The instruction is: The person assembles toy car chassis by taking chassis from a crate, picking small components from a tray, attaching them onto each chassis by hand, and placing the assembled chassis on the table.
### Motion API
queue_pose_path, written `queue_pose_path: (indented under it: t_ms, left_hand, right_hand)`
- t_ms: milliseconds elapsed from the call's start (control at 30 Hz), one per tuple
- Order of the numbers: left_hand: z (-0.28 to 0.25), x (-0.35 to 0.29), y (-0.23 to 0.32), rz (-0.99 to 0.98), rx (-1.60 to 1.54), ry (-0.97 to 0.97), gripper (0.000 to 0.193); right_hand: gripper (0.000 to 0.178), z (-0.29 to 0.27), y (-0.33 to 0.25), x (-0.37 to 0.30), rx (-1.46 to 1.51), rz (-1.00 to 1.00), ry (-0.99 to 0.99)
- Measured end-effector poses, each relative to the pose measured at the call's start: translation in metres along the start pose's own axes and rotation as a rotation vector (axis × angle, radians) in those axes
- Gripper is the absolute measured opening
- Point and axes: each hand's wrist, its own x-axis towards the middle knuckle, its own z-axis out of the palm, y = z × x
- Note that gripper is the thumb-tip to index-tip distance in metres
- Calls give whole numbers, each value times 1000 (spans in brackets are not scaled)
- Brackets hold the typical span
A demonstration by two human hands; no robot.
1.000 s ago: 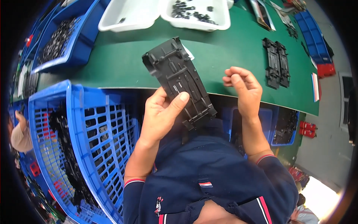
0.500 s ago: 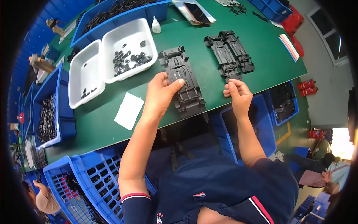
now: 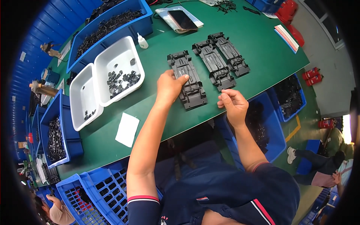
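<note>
A black plastic toy-car chassis [image 3: 189, 84] lies lengthwise on the green table [image 3: 165, 127]. My left hand [image 3: 169, 85] grips its left side, thumb on top and the fingers partly hidden by its edge. To its right, two similar chassis lie close together: a middle chassis [image 3: 213, 63] and a right chassis [image 3: 230, 54]. My right hand [image 3: 234, 106] hovers by the table's front edge, just off the near end of the middle chassis. Its fingers are pinched together, and whatever may be between them is too small to tell.
Two white trays [image 3: 98, 84] with small black parts stand left, before a blue bin [image 3: 129, 28] of black pieces. A small white bottle [image 3: 142, 42], white paper [image 3: 127, 130] and a phone [image 3: 182, 20] lie around. Blue crates [image 3: 101, 187] stand below the front edge.
The view has shifted. The left chassis has moved away from the front edge and closer to the other two, still in my left hand. My right hand has drawn back from the middle chassis.
</note>
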Motion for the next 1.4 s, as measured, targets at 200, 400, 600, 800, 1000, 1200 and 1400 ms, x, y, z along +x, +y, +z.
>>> queue_pose_path:
  t_ms: [200, 400, 600, 800, 1000, 1200, 1400]
  left_hand:
    - [6, 0, -3, 64, 359, 85, 62]
    - [21, 12, -8, 71, 197, 85, 61]
    - [27, 12, -10, 59, -32, -8, 64]
    - [-54, -58, 1, 261, 161, -93, 50]
    - [-207, -164, 26, 88, 242, 11, 31]
    - [-378, -308, -100, -94, 271, 855, 30]
    - [-397, -438, -338, -639, 474, 750, 41]
  right_hand:
    - [12, -3, 3, 0, 22, -26, -2]
    - [12, -2, 3, 1, -2, -43, -7]
    - [12, 1, 5, 1, -17, -42, -20]
    - [11, 3, -3, 0, 38, 52, -20]
    - [22, 4, -10, -4, 32, 109, -35]
    - [48, 47, -24, -8, 37, 68, -283]
    - [47, 79, -27, -18, 4, -58, -685]
